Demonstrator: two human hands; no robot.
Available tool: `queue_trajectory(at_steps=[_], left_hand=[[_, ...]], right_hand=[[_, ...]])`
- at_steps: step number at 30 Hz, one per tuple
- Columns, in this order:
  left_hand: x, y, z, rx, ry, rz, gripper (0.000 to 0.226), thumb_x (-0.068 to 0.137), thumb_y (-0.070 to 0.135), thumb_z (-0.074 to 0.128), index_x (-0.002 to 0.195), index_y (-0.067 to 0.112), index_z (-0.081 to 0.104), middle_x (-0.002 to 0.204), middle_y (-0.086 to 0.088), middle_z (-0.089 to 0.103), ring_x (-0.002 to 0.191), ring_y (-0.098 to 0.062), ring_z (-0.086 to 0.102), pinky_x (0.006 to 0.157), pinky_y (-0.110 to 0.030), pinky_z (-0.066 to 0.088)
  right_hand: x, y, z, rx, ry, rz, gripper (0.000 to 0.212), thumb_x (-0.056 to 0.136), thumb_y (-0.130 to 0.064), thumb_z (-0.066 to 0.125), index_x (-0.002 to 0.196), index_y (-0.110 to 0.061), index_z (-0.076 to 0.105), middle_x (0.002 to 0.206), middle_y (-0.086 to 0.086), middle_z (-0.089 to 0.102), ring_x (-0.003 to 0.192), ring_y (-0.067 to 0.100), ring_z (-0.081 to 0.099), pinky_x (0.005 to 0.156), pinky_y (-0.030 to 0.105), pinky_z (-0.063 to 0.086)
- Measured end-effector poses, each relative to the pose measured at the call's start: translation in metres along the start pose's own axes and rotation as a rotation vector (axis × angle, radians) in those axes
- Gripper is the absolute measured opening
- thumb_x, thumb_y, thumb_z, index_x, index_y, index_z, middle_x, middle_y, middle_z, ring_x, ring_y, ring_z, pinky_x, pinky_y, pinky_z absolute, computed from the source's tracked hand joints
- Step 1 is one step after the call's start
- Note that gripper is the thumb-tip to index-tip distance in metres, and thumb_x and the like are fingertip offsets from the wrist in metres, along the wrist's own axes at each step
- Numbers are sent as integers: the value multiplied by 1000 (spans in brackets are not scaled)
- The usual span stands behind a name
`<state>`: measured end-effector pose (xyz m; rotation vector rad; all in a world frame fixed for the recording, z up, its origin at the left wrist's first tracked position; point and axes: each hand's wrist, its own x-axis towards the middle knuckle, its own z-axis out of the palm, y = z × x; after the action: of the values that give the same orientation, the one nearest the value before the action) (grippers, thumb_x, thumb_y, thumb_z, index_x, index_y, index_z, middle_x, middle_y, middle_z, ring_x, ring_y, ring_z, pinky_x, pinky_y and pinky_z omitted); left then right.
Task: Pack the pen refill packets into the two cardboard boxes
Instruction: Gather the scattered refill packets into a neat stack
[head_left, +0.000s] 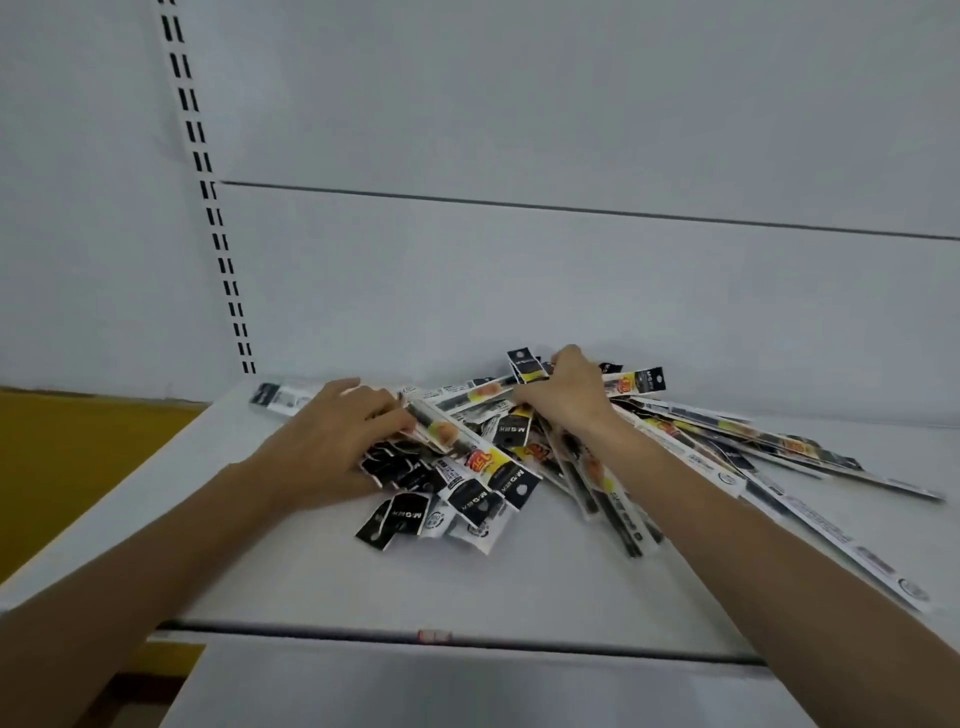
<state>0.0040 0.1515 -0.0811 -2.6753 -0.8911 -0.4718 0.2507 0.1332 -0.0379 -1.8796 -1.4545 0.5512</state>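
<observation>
Head view, single frame.

Pen refill packets (483, 467): a loose, criss-crossed heap on the white shelf (467, 582), towards its far side and close to the back panel (519, 286). Each packet is a long narrow clear sleeve with a black header card in white lettering, a punched hang hole, and a yellow-orange printed band further down; dark refills show through the sleeves. Several black headers fan out at the near edge of the heap. Longer packets trail off to the right, lying flat. One stray packet (283, 397) lies at the far left, just beyond the heap.

Left hand (332, 431): palm down on the left side of the heap, forearm coming in from the near left. Its fingers are curled over a bundle of packets with the thumb under the black headers, so it is clamped on them.

Right hand (566, 395): reaches to the far side of the heap, back of the hand towards me, fingers bent down among the packets. I cannot tell whether it grips any.

A slotted upright (218, 223) runs up the back panel at the left.
</observation>
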Motion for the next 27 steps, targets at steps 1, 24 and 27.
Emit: queue_trajectory(at_steps=[1, 24, 27], left_hand=[[0, 1, 0, 17, 24, 23, 49, 67, 58, 47, 100, 23, 52, 92, -1, 63, 83, -21, 60, 90, -31, 36], [16, 11, -5, -123, 120, 171, 48, 67, 56, 58, 101, 23, 55, 110, -1, 56, 104, -15, 45, 87, -28, 34], [26, 22, -5, -65, 132, 166, 52, 67, 65, 49, 98, 24, 50, 95, 2, 60, 89, -17, 53, 73, -28, 31]], right_hand=[[-1, 0, -1, 44, 14, -10, 42, 75, -20, 73, 105, -6, 46, 85, 3, 51, 75, 13, 50, 69, 33, 46], [12, -59, -26, 43, 107, -564, 38, 97, -26, 46, 134, -21, 38, 103, 5, 64, 79, 16, 61, 67, 17, 44], [6, -63, 0, -157, -126, -555, 63, 93, -38, 51, 146, -27, 20, 117, 4, 55, 96, 21, 58, 84, 27, 43]])
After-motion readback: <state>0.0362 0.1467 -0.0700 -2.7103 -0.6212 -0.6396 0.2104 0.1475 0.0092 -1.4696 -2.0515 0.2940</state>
